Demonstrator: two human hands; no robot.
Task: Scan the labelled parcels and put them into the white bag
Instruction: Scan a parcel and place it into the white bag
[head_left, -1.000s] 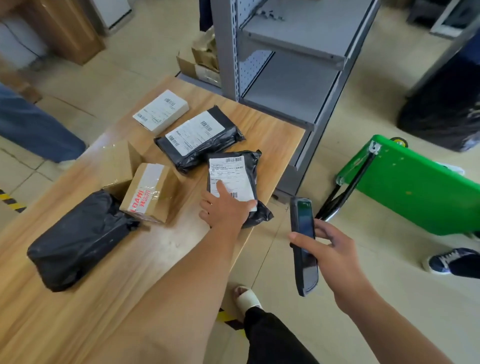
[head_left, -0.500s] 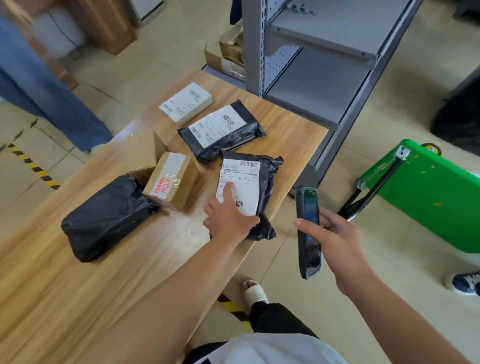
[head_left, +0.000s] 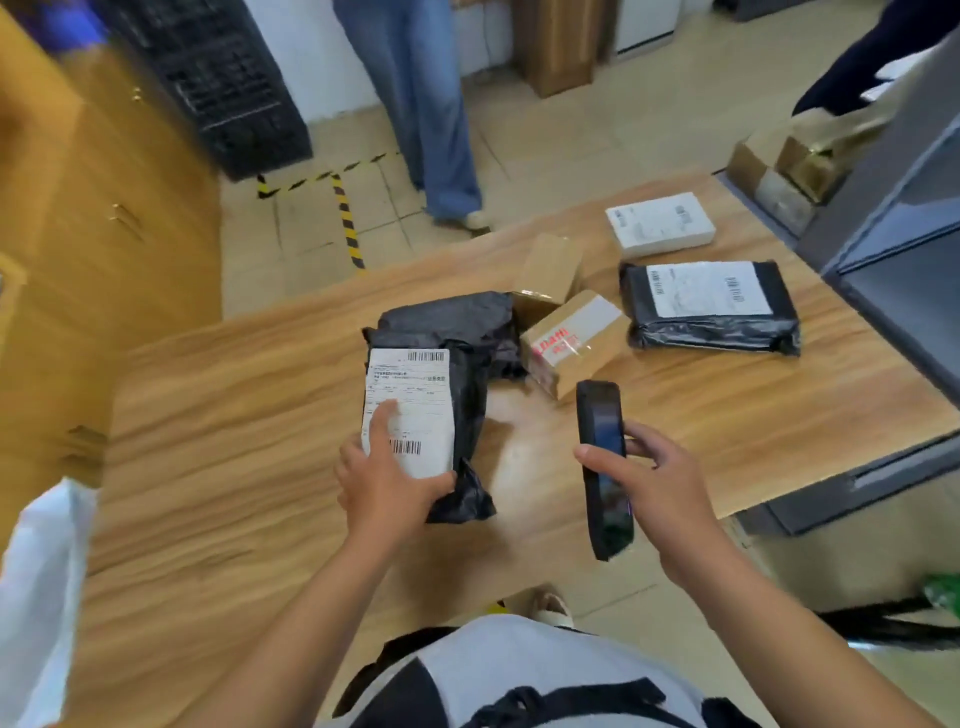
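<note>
While the left hand (head_left: 387, 483) grips the near end of a labelled black parcel (head_left: 470, 395), its forefinger lies stretched up the white label (head_left: 410, 410) and its thumb is clamped across the label's near right corner. I cannot tell whether this parcel rests on the wooden table (head_left: 234, 415) or is raised off it; its far end overlaps a plain black parcel (head_left: 452, 317) lying just beyond. To the right, apart from the parcel, the right hand (head_left: 654, 488) is closed round a dark handheld scanner (head_left: 602, 467), thumb on its left edge and fingers behind, with the screen facing the wearer. Farther along the table lie a taped cardboard box (head_left: 571, 343) with red print, touching a smaller brown box (head_left: 550, 270) behind it, then a second labelled black parcel (head_left: 711, 306) to the right and a white labelled box (head_left: 660, 223) at the far side. At the near left edge of the view, beside the table, hangs the white bag (head_left: 41, 597), well apart from the held parcel. Grey shelving (head_left: 909, 208) stands on the right, and a person in blue jeans (head_left: 426, 130) stands on the far floor.
</note>
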